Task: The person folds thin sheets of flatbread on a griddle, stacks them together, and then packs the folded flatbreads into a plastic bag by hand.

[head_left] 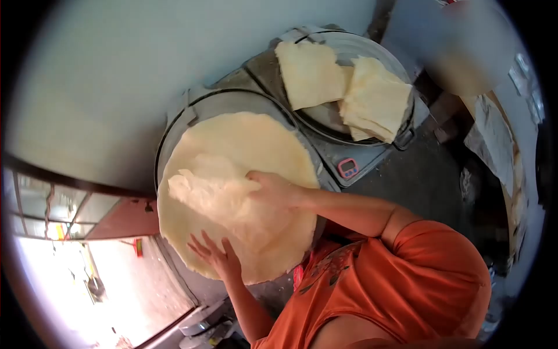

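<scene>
A large round sheet of pale dough (250,139) covers most of a round pan (180,116) at the centre. Raised, wrinkled dough (203,195) lies across the middle of the sheet. My right hand (270,189) is closed on the edge of this wrinkled dough, with some fingers hidden. My left hand (218,256), fingers spread, is at the lower edge of the sheet; whether it presses on the dough is unclear.
A second round pan (386,49) at the upper right bears flat pale sheets (311,72) and a stack of them (375,102). A pink-rimmed timer (347,168) sits on the stand's corner. A wall (128,64) rises behind the pans. Blurred things stand at the right.
</scene>
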Tool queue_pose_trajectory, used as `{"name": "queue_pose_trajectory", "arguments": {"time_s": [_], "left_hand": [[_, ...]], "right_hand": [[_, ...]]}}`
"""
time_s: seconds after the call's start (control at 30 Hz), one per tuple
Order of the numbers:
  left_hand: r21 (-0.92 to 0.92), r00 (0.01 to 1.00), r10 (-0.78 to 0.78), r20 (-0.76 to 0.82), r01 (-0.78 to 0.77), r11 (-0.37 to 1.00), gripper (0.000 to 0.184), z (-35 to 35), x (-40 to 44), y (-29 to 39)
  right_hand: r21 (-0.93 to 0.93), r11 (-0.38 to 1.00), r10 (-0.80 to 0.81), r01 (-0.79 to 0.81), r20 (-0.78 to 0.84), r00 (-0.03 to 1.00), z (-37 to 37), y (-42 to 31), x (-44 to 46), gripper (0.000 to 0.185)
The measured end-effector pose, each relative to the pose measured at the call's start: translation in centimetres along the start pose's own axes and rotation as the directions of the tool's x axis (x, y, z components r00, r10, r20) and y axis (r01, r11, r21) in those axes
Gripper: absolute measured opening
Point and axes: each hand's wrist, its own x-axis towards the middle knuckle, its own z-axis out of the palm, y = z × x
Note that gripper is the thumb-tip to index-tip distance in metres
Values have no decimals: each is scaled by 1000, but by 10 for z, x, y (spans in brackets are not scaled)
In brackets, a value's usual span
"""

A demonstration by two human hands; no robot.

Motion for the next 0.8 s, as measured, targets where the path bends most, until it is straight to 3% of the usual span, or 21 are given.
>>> {"name": "queue_pose_trajectory", "arguments": {"time_s": [0.07,0.1,0.17,0.2,0.23,0.27,0.37,0.4,0.47,0.5,0.57,0.7,0.77,0.8], "left_hand": [[-10,990,125,-71,-126,992,50,-17,1,22],[-7,987,147,-70,-148,989,50,-24,3,36],[-49,978,182,-99,-188,981,47,-32,0,69],[-41,976,193,-101,-198,979,47,-34,-2,88],[-85,973,209,-102,-218,972,46,-34,-4,110],[-126,969,223,-103,-235,964,45,-32,-7,133],[-189,945,308,-107,-324,927,44,-19,-18,202],[-193,946,315,-69,-323,927,43,-12,-22,222],[-256,930,367,-19,-359,897,43,2,-31,261],[-284,918,396,-4,-380,880,42,7,-35,280],[-287,912,409,38,-382,878,42,17,-46,304],[-341,849,514,126,-449,826,41,31,-61,348],[-341,808,534,249,-443,829,40,33,-65,362],[-362,777,587,227,-493,791,43,41,-64,362]], "right_hand": [[275,958,-53,84,-119,992,-42,-5,-13,41],[291,953,-14,87,-246,969,-64,-25,-26,38],[510,846,-8,151,-273,962,-122,-50,-41,47],[437,888,38,143,-380,924,-149,-67,-53,46],[475,853,60,217,-503,862,-176,-64,-58,45],[522,780,-45,346,-505,862,-205,-66,-67,45],[510,757,-10,407,-615,789,-290,-42,-92,45],[526,747,1,407,-613,790,-310,-30,-101,45],[524,767,189,370,-736,650,-343,-3,-119,47],[538,759,202,366,-729,654,-360,25,-127,47],[591,793,424,150,-711,562,-385,76,-134,49],[659,748,500,82,-641,583,-401,87,-153,52],[435,893,405,-113,-673,619,-400,93,-163,61],[441,897,350,33,-754,556,-392,95,-166,54]]}}
